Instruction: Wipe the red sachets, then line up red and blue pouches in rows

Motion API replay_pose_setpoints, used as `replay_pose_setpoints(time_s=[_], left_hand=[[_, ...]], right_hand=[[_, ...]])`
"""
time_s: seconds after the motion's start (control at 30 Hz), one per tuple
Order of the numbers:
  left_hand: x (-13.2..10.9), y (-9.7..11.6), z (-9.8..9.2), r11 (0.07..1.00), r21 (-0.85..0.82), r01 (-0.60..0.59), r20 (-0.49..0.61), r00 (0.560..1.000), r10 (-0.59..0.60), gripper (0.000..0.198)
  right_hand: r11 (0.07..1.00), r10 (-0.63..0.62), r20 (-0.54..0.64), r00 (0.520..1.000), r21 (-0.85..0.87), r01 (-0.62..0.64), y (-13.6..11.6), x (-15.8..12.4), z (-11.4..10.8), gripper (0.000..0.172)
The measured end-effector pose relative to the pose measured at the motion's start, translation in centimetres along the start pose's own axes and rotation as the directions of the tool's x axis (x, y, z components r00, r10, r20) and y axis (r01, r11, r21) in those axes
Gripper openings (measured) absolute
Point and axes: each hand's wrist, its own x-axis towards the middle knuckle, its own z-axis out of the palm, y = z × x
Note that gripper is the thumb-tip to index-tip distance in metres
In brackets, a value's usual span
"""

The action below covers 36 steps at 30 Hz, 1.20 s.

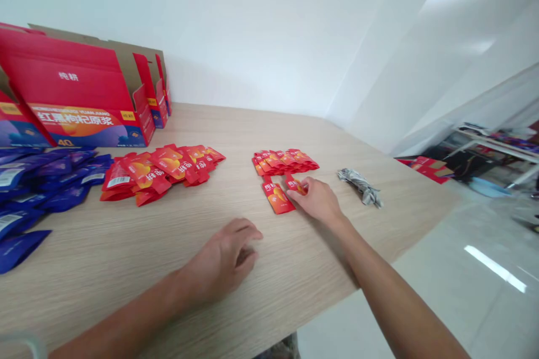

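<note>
My right hand (316, 199) rests on the wooden table (168, 247), fingers pinched on a small red sachet (295, 184). Beside it lies another red sachet (277, 197), flat on the wood. Just beyond them a neat overlapping row of red sachets (285, 161) is laid out. My left hand (225, 261) hovers low over the table nearer to me, fingers loosely curled, with nothing visible in it. A larger loose pile of red sachets (162, 171) sits to the left.
Blue sachets (37, 185) are heaped at the left edge. Open red cartons (80, 95) stand at the back left against the wall. A crumpled grey wrapper (361, 185) lies at the right. The table edge drops to a tiled floor on the right.
</note>
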Motion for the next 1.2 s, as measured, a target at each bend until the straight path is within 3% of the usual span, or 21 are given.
replay_pose_setpoints(time_s=[0.2,0.33,0.43,0.6,1.2], left_hand=[[4.8,1.3,1.4,0.956,0.252,0.152,-0.085,0.987,-0.135,0.053],[8.6,1.7,3.1,0.893,0.313,0.323,-0.156,0.945,-0.288,0.073],[10.2,1.2,4.1,0.882,0.323,0.344,-0.163,0.938,-0.307,0.068],[10.5,0.2,4.5,0.885,0.336,0.322,-0.166,0.945,-0.281,0.051],[10.6,0.2,4.4,0.907,0.268,0.324,-0.190,0.941,-0.280,0.051]], right_hand=[[0.965,-0.174,-0.135,0.975,0.175,0.197,1.5,0.5,1.8,0.041],[0.837,-0.293,-0.214,0.932,0.414,0.358,4.4,0.6,3.0,0.038],[0.745,-0.385,-0.200,0.901,0.508,0.431,6.0,0.5,3.2,0.048],[0.709,-0.418,-0.163,0.894,0.556,0.433,6.7,0.6,3.1,0.046],[0.685,-0.399,-0.171,0.901,0.597,0.417,7.1,1.1,3.5,0.034]])
